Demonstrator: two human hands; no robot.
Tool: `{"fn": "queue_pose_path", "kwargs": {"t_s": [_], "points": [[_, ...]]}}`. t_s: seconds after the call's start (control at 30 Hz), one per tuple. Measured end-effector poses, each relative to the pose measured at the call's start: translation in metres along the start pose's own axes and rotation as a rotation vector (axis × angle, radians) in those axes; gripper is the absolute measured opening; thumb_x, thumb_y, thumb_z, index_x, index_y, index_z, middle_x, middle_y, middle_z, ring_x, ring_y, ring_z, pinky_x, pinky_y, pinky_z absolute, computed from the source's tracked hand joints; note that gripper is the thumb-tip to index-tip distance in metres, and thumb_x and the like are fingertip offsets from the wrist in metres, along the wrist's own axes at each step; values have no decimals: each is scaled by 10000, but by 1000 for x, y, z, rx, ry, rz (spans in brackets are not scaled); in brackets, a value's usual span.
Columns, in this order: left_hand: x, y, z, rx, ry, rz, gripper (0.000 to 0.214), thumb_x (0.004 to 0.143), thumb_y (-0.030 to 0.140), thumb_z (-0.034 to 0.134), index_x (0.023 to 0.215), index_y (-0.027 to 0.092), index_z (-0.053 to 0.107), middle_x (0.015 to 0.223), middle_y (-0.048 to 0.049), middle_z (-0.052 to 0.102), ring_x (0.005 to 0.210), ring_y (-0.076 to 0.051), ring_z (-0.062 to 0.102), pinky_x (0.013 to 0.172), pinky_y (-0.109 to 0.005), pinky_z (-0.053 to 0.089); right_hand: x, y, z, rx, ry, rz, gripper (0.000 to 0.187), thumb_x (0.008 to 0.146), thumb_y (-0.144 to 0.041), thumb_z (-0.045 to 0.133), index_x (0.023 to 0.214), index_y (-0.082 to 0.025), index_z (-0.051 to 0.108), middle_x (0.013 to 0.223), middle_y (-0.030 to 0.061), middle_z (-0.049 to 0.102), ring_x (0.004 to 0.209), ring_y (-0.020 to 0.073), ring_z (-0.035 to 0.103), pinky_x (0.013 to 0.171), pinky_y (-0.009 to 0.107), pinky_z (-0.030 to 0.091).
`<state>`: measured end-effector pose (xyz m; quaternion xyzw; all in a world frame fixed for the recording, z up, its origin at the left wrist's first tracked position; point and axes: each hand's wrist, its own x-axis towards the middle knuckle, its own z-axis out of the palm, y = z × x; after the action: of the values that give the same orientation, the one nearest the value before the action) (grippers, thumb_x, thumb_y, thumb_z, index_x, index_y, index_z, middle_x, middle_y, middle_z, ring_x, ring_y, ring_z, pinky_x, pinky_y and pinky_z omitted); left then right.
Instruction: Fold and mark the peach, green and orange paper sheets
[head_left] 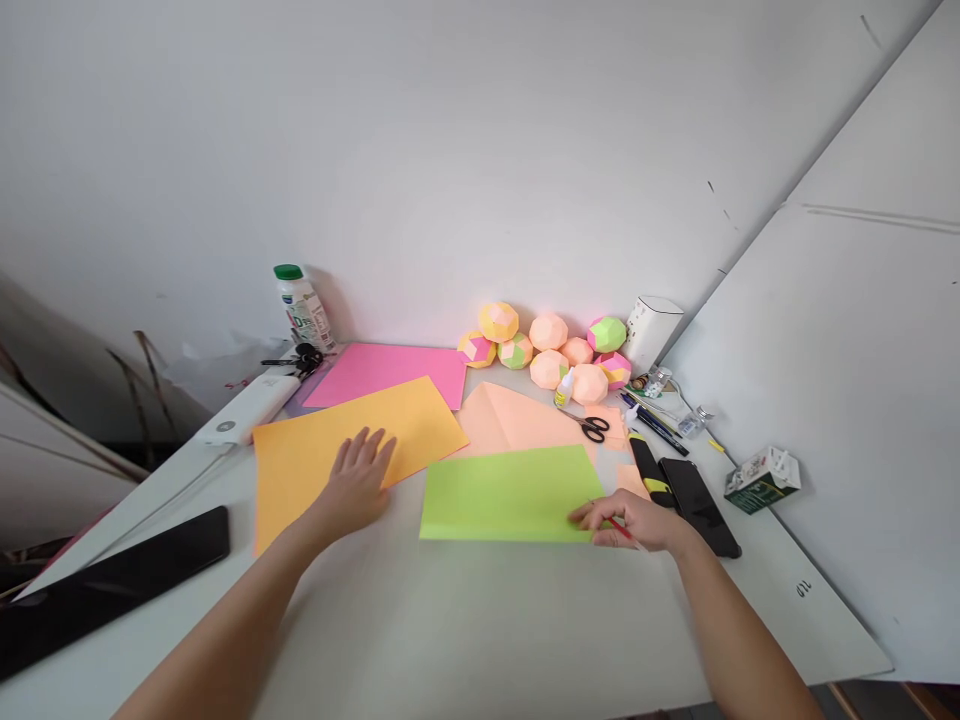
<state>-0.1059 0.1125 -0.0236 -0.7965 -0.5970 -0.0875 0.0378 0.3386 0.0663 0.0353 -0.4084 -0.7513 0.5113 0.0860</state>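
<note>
My left hand [358, 482] lies with fingers spread on the sheet of orange paper [292, 470], at its right part. At the lower right corner of the green paper sheet [506, 495], my right hand [630, 518] is closed around a slim red pen [622, 527], with its fingertips touching the sheet. Most of the pen is hidden by the hand. Under the green sheet's far edge, peach paper [517, 418] shows a crease. Black-handled scissors [592, 428] rest on it, close to a small glue bottle [564, 389].
Faceted paper balls [548, 332] are piled against the wall. A pink sheet [390, 372], a white power bank [251, 408] and a bottle [302, 308] are at back left. On the right lie a cutter [649, 470], a phone [699, 506] and a small carton [763, 480].
</note>
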Motion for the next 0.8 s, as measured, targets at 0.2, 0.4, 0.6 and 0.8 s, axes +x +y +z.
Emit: {"fn": "queue_pose_path", "kwargs": {"t_s": [0.2, 0.4, 0.6, 0.8], "points": [[-20, 31, -45, -448, -658, 468, 1028, 685, 356, 690, 1508, 319, 75, 1594, -55, -54, 1440, -378, -77, 1118, -574, 202, -7, -5, 0, 151, -98, -57, 325, 811, -473, 668, 847, -150, 665, 1118, 195, 682, 1173, 279, 593, 924, 422, 484], [-21, 61, -55, -913, -800, 681, 359, 882, 392, 566, 1213, 266, 629, 1425, -45, 489, 1407, -299, 284, 1130, -467, 257, -15, -9, -2, 327, -212, -95, 404, 801, -543, 654, 912, -155, 662, 1067, 177, 705, 1082, 285, 650, 900, 449, 510], [-22, 75, -58, -1115, -915, 673, 293, 874, 404, 588, 1080, 231, 705, 1231, -42, 654, 1248, -279, 511, 1094, -423, 333, 13, 7, 15, 39, 453, -111, 425, 875, -506, 570, 1202, -235, 569, 1415, 142, 483, 1352, 269, 408, 1103, 499, 342], [-24, 80, -49, -1151, -894, 703, 298, 886, 412, 569, 1061, 219, 713, 1223, -69, 657, 1240, -253, 523, 1120, -411, 298, 36, 27, 30, -420, 438, -8, 470, 898, -447, 545, 1305, -220, 489, 1503, 123, 360, 1418, 271, 284, 1151, 509, 277]]}}
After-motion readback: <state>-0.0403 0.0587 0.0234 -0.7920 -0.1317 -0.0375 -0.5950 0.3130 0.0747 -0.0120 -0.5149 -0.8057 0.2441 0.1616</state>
